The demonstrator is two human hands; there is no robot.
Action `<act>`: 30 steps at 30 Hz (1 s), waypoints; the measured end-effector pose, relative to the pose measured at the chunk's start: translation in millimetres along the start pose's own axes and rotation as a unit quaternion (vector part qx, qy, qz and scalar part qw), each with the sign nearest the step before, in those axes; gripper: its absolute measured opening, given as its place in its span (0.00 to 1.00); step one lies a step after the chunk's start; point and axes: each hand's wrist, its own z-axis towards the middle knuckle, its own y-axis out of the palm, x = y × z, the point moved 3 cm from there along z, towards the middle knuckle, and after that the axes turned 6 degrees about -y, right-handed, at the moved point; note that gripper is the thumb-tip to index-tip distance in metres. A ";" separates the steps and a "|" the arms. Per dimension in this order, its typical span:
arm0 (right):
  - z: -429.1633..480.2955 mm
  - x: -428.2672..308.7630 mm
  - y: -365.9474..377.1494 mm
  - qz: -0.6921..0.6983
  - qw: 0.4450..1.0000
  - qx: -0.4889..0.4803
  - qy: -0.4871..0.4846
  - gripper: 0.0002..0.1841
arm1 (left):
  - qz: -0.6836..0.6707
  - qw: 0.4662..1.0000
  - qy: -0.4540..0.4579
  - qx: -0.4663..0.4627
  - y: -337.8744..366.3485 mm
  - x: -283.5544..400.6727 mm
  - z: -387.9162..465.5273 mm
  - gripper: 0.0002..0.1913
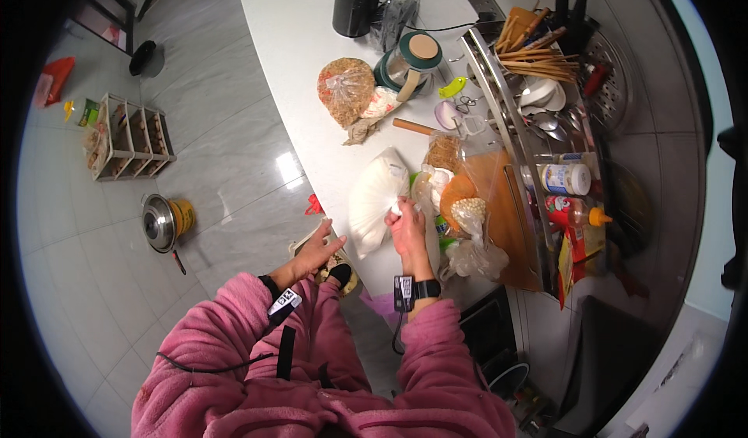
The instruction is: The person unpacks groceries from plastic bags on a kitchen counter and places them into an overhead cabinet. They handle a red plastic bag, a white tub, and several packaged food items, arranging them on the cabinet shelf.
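My right hand (406, 222) grips the gathered neck of a clear plastic bag of white powder or fine grain (377, 195), which lies on the white countertop (310, 111). Off the counter's edge, left of that bag, my left hand (318, 251) is held with fingers apart and nothing in it. Just right of the bag lie a bag with orange contents (456, 195), a bag of pale kernels (468, 211) and a bag of brown dried food (443, 150). Behind them on the counter is another tied bag of brown flakes (346, 87).
A glass kettle with a green lid (412, 58) stands farther back. On the right, a metal rack (508, 105) holds chopsticks, spoons, jars and a sauce bottle. A wooden board (497, 204) lies beside it. On the floor at left are a shelf rack (131, 146) and a steel pot (159, 223).
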 end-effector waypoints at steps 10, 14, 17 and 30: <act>-192.5 -109.7 64.2 -0.090 0.968 -0.230 -0.044 0.10 | -0.142 0.914 -0.032 -0.379 -2.7 40.5 -67.4 0.50; -257.9 -179.8 90.8 -0.175 0.932 -0.306 -0.089 0.13 | -0.023 0.865 -0.100 -0.492 12.8 74.9 -115.6 0.42; -309.1 -225.3 111.9 -0.213 0.904 -0.338 -0.151 0.12 | 0.037 0.835 -0.075 -0.544 36.1 109.7 -168.6 0.36; -539.7 -377.9 160.0 -0.232 0.880 -0.009 -0.414 0.05 | 0.340 0.585 0.016 -0.736 161.6 223.0 -361.4 0.42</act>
